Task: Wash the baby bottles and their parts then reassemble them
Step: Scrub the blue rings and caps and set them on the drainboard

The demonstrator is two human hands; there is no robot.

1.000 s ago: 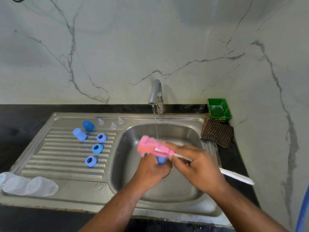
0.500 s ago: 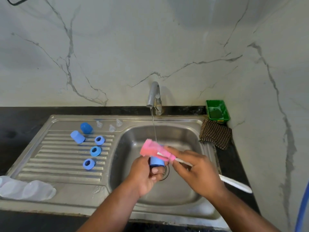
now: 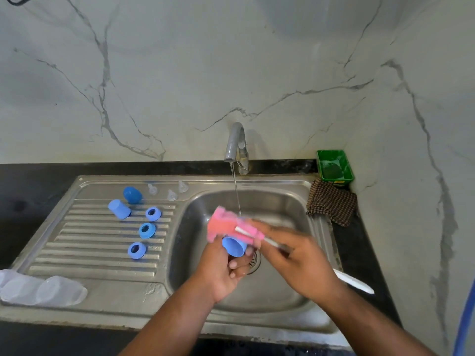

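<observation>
We see a pink sponge brush (image 3: 226,227) and a light blue cap (image 3: 234,247). The tray (image 3: 334,153) is green, the cloth (image 3: 331,202) brown checked, the wall (image 3: 180,73) white with grey veins, the counter (image 3: 38,181) black

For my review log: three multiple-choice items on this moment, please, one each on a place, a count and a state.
1. Where is the green tray?
A. on a shelf
B. on the floor
C. at the wall, behind the checked cloth

2. How many blue rings lie on the drainboard?
A. three
B. one
C. six

3. The left hand is:
A. flat and empty
B. gripping a blue cap
C. out of view

1 C: it sits in the corner behind the cloth.
2 A: three lie in a row.
3 B: fingers curl round the cap, by the right hand and its brush.
</observation>
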